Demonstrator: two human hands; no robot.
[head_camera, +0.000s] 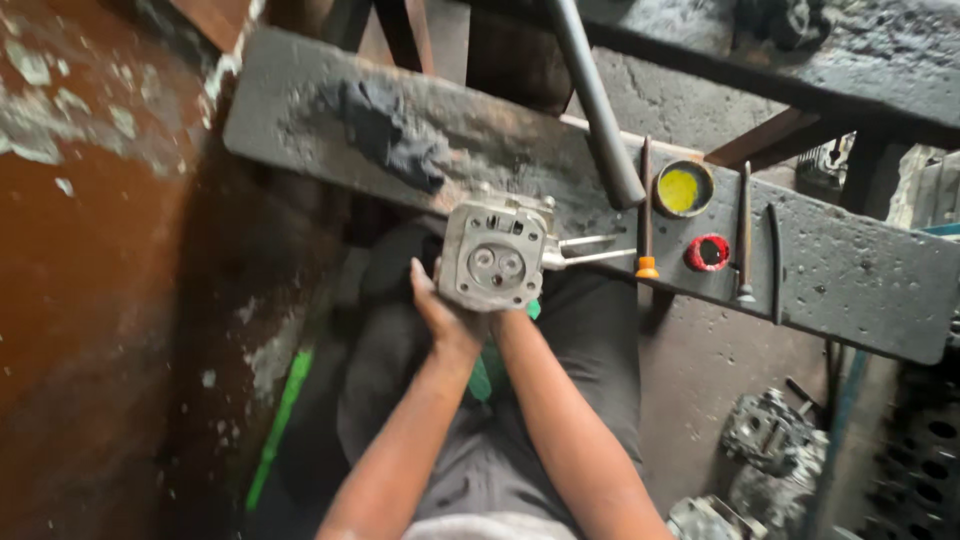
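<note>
Both hands (447, 318) hold cyl. head (494, 255) over bench (850, 265).

The engine part (494, 254) at the centre of the frame is looking like cast metal, pale grey and matt, with two smooth shiny studs (590, 250) sticking out to its right. The bench plank (850, 270) behind it is showing rough wood, blackened and greasy. A dark cloth rag (392, 133) is lying soft and matt on it, upper centre. The small tin (684, 187) is holding glossy yellow paste, and the ring (708, 252) beside it is shining like red plastic. The wall (90, 300) at the left is showing flaking brown paint
</note>
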